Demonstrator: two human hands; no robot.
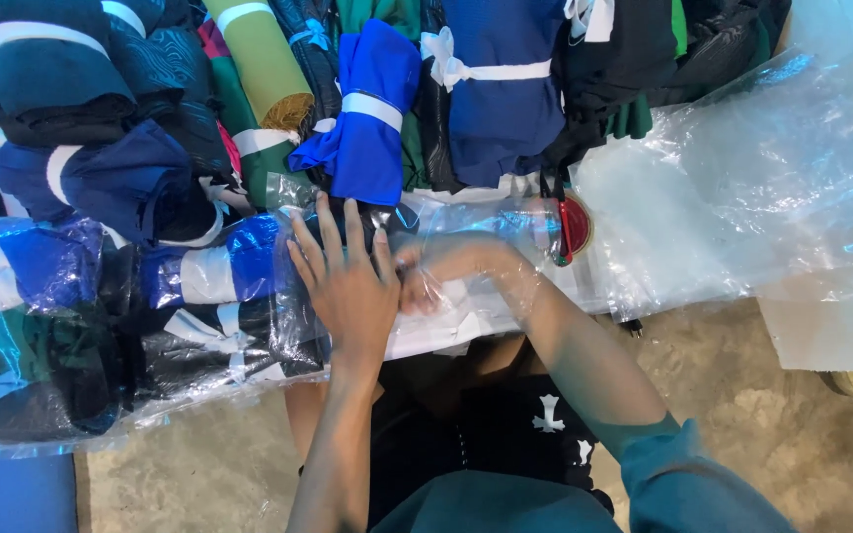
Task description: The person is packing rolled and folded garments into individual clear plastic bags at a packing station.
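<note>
The left hand lies flat, fingers spread, pressing on a clear plastic bag at the frame's centre; the right hand is inside that bag, its grip unclear. Tied cloth bundles lie at 12 o'clock, bagged bundles at 9 o'clock

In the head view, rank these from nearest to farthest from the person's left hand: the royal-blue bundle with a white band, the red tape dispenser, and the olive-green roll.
Measured from the left hand:
1. Royal-blue bundle, just above the fingertips.
2. Red tape dispenser, off to the right.
3. Olive-green roll, top of the pile, up and left.
</note>
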